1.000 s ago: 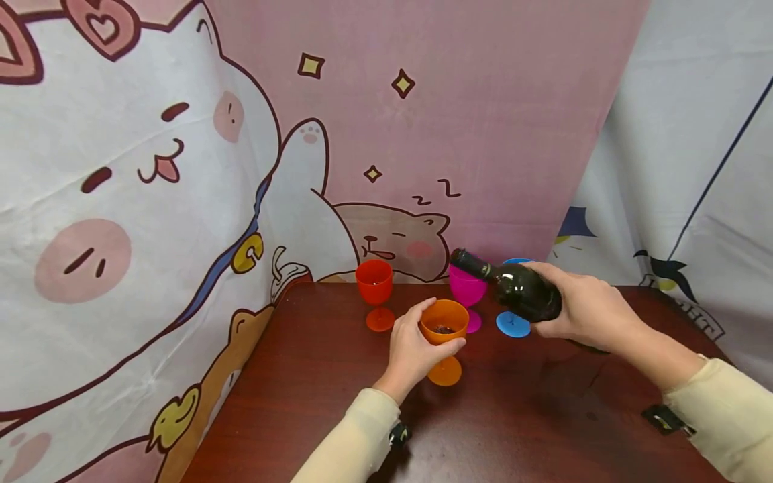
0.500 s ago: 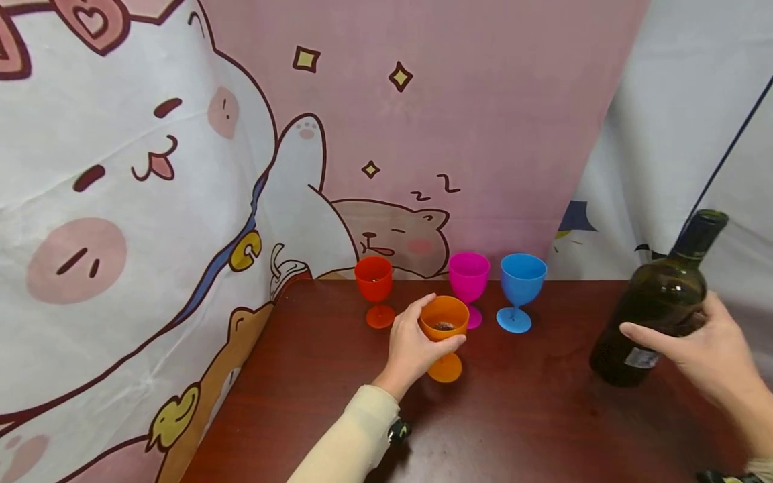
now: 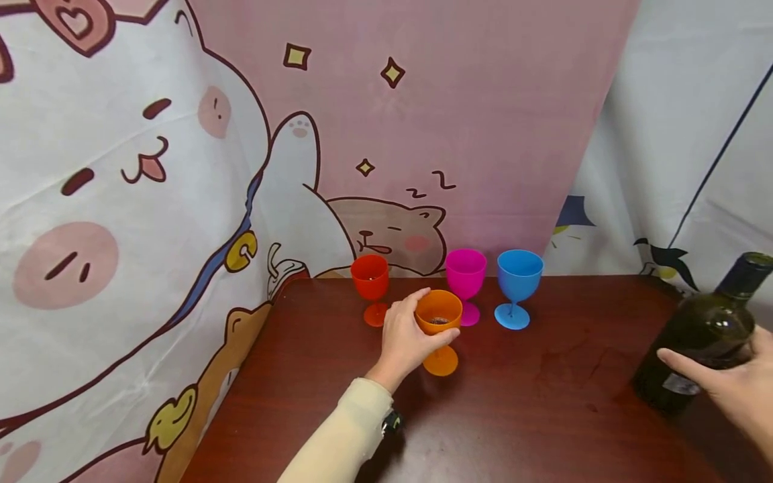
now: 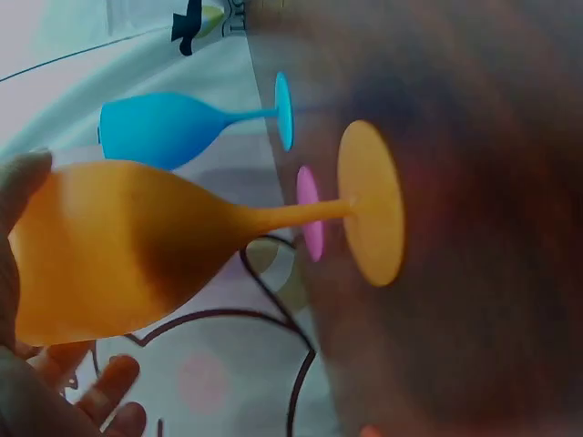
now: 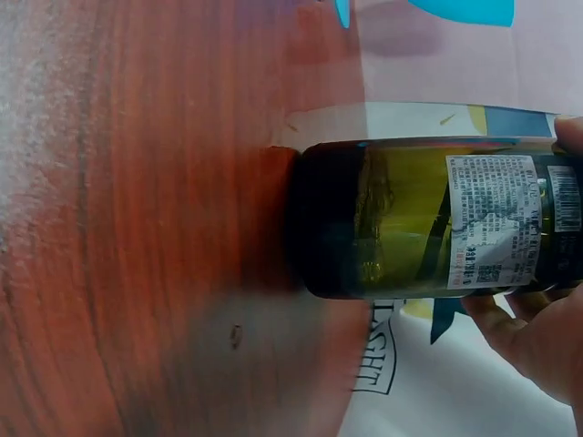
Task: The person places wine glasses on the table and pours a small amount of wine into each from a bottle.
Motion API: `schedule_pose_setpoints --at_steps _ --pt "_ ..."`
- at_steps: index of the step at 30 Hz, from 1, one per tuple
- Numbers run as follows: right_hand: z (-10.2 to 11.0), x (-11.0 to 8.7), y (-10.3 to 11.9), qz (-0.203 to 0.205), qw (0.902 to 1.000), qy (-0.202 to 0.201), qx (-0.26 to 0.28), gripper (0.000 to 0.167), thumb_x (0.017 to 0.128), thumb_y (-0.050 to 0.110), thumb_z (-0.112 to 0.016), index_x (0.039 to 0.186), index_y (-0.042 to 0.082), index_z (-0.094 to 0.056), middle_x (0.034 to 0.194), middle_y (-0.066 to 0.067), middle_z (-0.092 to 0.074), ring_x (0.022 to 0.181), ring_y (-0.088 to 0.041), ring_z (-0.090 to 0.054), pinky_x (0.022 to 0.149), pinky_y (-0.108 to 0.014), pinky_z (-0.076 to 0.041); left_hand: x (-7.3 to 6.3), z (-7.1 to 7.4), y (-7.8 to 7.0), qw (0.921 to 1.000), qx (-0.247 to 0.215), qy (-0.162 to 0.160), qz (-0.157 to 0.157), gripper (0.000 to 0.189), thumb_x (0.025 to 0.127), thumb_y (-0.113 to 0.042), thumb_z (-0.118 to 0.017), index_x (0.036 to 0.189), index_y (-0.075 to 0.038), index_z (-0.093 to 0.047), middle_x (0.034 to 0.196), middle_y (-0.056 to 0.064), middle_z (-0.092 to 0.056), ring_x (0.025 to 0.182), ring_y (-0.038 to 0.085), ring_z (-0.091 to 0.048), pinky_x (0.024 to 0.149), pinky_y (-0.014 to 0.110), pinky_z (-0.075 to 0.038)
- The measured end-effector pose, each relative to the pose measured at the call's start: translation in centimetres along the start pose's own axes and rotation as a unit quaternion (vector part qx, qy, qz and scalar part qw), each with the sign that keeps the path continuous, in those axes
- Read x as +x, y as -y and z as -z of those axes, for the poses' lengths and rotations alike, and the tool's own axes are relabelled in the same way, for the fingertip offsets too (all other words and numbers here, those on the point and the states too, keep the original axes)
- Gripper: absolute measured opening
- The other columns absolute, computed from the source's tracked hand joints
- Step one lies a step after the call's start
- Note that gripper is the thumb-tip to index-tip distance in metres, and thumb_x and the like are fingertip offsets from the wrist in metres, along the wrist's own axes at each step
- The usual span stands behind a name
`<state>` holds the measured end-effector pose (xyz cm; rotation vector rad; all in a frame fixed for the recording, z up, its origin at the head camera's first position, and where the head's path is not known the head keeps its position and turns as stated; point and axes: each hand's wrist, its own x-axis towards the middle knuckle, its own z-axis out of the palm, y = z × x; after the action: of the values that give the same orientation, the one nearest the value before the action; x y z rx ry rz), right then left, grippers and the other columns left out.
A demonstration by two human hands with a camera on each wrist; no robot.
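Observation:
My left hand [image 3: 407, 339] grips the bowl of an orange goblet [image 3: 439, 310], thumb at the near side and fingers around the back. A little dark stuff shows inside it, and its round foot appears to stand on the table. At the far right, my right hand [image 3: 733, 386] holds a dark green wine bottle [image 3: 694, 342] around its body. The bottle leans slightly, neck up and to the right. In the right wrist view its printed label [image 5: 495, 221] shows, and its base is close to the tabletop; I cannot tell if they touch.
Behind the orange goblet stand a red goblet [image 3: 370, 277], a magenta goblet [image 3: 466, 274] and a blue goblet [image 3: 520, 275] along the back of the brown table [image 3: 543, 409]. A cartoon-printed cloth [image 3: 483, 121] hangs right behind the table's back edge.
The bottle, earlier tipped with its mouth just behind the orange goblet, has swung upright and moved far right and down in my right hand. My left hand keeps its hold on the orange goblet.

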<state>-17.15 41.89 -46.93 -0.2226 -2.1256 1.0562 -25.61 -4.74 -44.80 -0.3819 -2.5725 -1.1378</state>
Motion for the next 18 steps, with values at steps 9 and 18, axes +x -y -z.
schedule_pose_setpoints --at_steps 9,18 --pt "0.7 -0.5 0.2 -0.036 0.9983 0.035 -0.03 0.084 0.074 0.005 -0.096 0.134 0.044 -0.052 0.096 0.047 -0.049 0.082 0.027 -0.047 0.065 0.001 -0.037 4.7 1.4 0.0 0.9646 0.26 -0.006 -0.047 0.086 0.08 -0.071 -0.082 0.144 -0.017 -0.063 0.132 0.0 -0.073 0.117 0.025 -0.052 0.104 0.042 -0.042" --pt "0.9 -0.8 -0.1 -0.047 0.9941 0.076 -0.061 0.083 0.078 0.02 -0.097 0.146 0.029 -0.051 0.101 0.039 -0.051 0.085 0.026 -0.043 0.066 -0.003 -0.038 9.0 2.1 0.2 0.9225 0.381 0.04 -0.05 0.08 0.082 -0.076 -0.076 0.132 -0.014 -0.067 0.122 0.002 -0.075 0.116 0.027 -0.051 0.108 0.043 -0.039"
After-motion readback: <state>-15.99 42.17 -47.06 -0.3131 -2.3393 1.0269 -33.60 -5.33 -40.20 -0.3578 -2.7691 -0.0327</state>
